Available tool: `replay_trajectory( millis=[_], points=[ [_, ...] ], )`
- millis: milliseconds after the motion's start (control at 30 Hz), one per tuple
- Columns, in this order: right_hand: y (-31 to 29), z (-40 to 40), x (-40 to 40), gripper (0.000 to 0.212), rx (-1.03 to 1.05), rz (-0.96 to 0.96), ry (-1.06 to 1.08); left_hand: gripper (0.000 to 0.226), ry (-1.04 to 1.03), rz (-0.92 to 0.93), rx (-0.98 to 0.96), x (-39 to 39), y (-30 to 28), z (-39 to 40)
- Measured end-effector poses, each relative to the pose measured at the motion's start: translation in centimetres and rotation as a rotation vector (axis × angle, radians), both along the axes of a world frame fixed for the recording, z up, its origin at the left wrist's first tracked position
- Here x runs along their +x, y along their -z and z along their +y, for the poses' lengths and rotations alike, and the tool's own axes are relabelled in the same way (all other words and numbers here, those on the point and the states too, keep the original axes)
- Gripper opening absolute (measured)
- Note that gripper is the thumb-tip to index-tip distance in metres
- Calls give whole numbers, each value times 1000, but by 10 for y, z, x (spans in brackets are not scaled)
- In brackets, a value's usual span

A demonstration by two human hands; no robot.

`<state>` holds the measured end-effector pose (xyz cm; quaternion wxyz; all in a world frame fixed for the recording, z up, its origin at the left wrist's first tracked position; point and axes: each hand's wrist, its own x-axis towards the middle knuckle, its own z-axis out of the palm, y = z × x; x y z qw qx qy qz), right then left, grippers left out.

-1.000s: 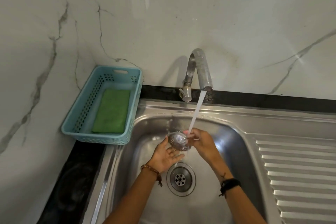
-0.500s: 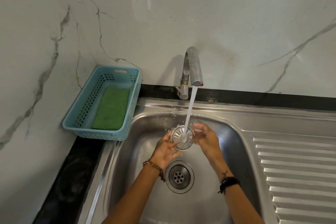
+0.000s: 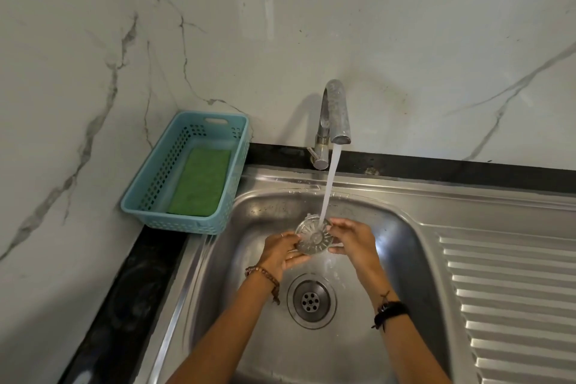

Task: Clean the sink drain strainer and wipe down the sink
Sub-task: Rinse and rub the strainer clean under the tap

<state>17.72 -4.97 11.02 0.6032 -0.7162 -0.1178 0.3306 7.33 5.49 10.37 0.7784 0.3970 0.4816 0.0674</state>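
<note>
Since a second ago the strainer (image 3: 314, 236) has been tipped from edge-on to face-up under the tap (image 3: 336, 117), so the running stream now lands near the centre of its slotted face. That suggests the rinse is in full flow and the wiping of the sink (image 3: 414, 246) has not begun.

The left hand (image 3: 282, 251) pinches the strainer's left rim, fingers curled under it; the right hand (image 3: 353, 238) pinches the right rim with fingertips above and below. The strainer hangs in mid-basin, above and just beyond the open drain (image 3: 311, 301), touching neither the basin floor nor the walls.

There is free room all round the hands inside the basin; the far wall sits close behind the strainer. To the right the ribbed draining board (image 3: 511, 299) lies open. On the left counter, well apart, the blue basket (image 3: 149, 193) holds a green scouring pad (image 3: 199, 185), probably needed for the wipe.
</note>
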Motion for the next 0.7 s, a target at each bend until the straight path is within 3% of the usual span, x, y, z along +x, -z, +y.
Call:
replay_trajectory(
  millis=[133, 333, 533, 600, 700],
  points=[
    [2, -11, -2, 20, 24, -119, 20, 11, 43, -19, -44, 2, 0, -2],
    [11, -22, -7, 21, 159, -108, 77, 15, -189, -203, -296, 9, -2, 1],
    [18, -25, -9, 29, 225, -142, 7, 14, -134, -250, -315, 14, -1, 3],
    [23, -23, -6, 29, 189, -43, 33, 13, -119, -264, -305, 12, 0, 6],
    [24, -13, -2, 18, 143, 325, 33, 13, -109, -257, -260, 9, 4, 7]
  ],
)
